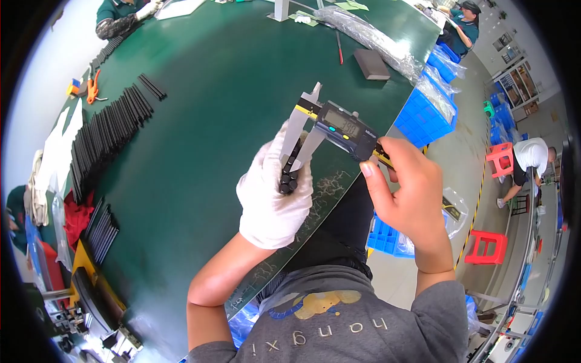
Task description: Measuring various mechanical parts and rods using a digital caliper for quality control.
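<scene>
My left hand [273, 199], in a white glove, is closed around several short black rods [288, 180] whose round ends face me. My bare right hand [411, 184] grips the beam end of a digital caliper [345, 125] between thumb and fingers. The caliper's jaws reach down to the gloved hand, one on each side of the black rods. Its grey display faces up. Whether the jaws touch a rod is hard to make out. Both hands are above the front edge of the green table [200, 151].
A long row of black rods [109, 130] lies at the left, near an orange air gun [92, 88]. A dark box [371, 64] and a plastic-wrapped bundle [369, 37] lie at the far right. Blue crates [425, 112] and red stools [487, 247] stand beyond the table's right edge.
</scene>
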Action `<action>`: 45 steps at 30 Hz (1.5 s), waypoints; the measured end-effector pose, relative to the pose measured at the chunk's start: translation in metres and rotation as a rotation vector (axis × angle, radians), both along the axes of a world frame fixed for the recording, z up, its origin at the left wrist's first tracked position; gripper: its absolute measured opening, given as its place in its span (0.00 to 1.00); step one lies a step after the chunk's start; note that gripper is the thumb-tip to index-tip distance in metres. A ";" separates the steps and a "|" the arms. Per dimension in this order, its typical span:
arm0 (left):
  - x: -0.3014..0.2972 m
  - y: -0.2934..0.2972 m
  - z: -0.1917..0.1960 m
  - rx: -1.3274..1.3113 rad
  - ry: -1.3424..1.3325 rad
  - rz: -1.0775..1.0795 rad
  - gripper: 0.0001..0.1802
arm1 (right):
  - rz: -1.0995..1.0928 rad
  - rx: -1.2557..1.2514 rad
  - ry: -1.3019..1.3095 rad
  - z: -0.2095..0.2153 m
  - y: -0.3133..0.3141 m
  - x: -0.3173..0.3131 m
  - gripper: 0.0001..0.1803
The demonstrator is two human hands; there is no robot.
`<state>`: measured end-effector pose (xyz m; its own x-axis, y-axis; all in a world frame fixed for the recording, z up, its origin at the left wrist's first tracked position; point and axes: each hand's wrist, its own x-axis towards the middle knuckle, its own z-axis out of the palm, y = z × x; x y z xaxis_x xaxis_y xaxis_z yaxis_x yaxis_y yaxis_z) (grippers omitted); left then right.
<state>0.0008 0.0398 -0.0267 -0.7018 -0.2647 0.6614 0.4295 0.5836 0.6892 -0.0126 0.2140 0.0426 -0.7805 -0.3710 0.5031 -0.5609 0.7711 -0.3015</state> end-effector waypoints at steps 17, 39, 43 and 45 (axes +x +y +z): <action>0.002 0.006 0.005 0.078 0.015 0.026 0.11 | -0.014 0.053 0.185 0.013 -0.001 -0.003 0.17; 0.003 -0.004 -0.001 -0.043 -0.006 -0.071 0.30 | 0.073 0.115 0.227 0.028 0.001 -0.006 0.17; 0.002 -0.001 0.002 -0.030 -0.005 -0.070 0.29 | 0.074 0.109 0.249 0.027 0.001 -0.007 0.17; 0.003 0.004 0.009 0.067 -0.014 -0.029 0.10 | 0.084 0.070 0.258 0.025 0.000 -0.008 0.17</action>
